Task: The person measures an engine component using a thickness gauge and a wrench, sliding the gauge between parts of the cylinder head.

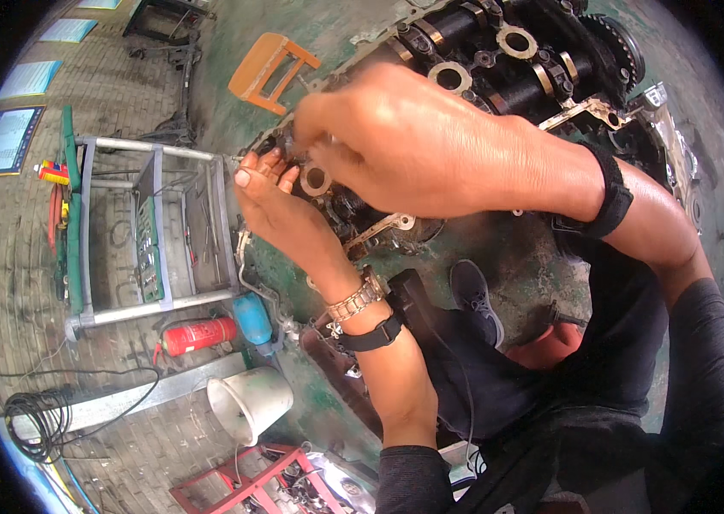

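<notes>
A large engine cylinder head (484, 58) with dark camshafts and pale ring-shaped openings lies in front of me. Over its left end, my right hand (388, 141) is curled with the fingers pointing down, slightly smeared by motion. What its fingers grip is hidden behind the hand. Just below and to the left, my left hand (281, 206) has bent fingers, dark with grease at the tips, close to the engine's edge. Something small and dark shows between the two hands, too unclear to name. A toothed gear wheel (619, 47) sits at the engine's far right end.
An orange wooden stool (261, 70) stands beyond the engine. To the left is a metal-framed cart (152, 313) with tools. Near it are a red fire extinguisher (199, 336), a blue canister (252, 320), a white bucket (246, 403), coiled black cable (36, 415) and a red frame (251, 481).
</notes>
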{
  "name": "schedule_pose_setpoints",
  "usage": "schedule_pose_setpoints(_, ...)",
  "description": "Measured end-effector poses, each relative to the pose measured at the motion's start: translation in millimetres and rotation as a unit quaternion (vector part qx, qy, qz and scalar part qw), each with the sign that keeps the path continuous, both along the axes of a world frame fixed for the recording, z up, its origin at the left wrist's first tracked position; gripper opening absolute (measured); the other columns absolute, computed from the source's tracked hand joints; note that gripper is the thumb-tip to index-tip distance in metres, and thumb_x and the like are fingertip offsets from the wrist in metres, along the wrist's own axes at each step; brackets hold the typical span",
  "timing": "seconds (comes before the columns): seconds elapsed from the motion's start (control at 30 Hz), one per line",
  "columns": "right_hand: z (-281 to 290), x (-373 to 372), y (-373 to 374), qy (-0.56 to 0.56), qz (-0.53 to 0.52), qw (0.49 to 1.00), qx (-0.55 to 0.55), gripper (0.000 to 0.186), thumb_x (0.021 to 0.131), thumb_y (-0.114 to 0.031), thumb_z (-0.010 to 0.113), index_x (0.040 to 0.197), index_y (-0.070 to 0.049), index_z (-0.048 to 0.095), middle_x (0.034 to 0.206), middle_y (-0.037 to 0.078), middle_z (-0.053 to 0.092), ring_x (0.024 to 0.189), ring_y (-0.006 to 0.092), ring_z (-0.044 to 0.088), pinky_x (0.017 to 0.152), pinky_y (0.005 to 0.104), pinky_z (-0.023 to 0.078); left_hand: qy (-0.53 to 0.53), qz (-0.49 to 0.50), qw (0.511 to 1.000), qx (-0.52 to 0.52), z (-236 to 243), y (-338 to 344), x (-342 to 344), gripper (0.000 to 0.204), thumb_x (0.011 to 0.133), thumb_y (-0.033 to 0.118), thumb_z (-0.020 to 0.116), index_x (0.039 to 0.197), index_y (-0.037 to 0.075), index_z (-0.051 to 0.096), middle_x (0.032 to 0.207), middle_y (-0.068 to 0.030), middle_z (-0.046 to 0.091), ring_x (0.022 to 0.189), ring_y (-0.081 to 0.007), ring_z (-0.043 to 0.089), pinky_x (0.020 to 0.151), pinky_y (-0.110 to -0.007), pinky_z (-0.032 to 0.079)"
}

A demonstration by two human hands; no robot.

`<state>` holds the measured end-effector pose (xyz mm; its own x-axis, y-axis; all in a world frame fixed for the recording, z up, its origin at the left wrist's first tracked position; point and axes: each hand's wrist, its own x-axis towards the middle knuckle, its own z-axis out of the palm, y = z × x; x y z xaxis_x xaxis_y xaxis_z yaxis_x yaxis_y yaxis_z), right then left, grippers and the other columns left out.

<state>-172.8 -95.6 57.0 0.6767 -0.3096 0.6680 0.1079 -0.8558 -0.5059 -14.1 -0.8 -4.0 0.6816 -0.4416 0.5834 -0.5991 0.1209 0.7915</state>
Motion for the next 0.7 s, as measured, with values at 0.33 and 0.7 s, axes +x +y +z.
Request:
schedule_pose_setpoints(0.33,-5,2,-13,-0.04,-0.013,0.999,0.008,0.012,0.088,-0.005,0.061,0.096,0.002,0.067,0.074,0.023,0.066,0.072,0.0394,0.068,0.066,0.0421,0.054,0.035,0.005,0.999,-0.01,1,-3,2,0.062,0.108,0.048,0.04,0.124,-0.009,0.057,0.108,-0.0186,0.065,0.096,-0.0243,0.064,0.083,-0.034,0.054)
schedule_pose_setpoints(0.7,-1,1,-18,-0.049,-0.009,0.996,0.069,0.014,0.091,-0.004,0.061,0.101,0.003,0.067,0.072,0.017,0.068,0.067,0.0258,0.072,0.064,0.0362,0.056,0.08,-0.007,0.997,-0.022,3,-3,0,0.06,0.109,0.045,0.039,0.124,-0.01,0.056,0.111,-0.0197,0.064,0.098,-0.0236,0.063,0.084,-0.034,0.054)
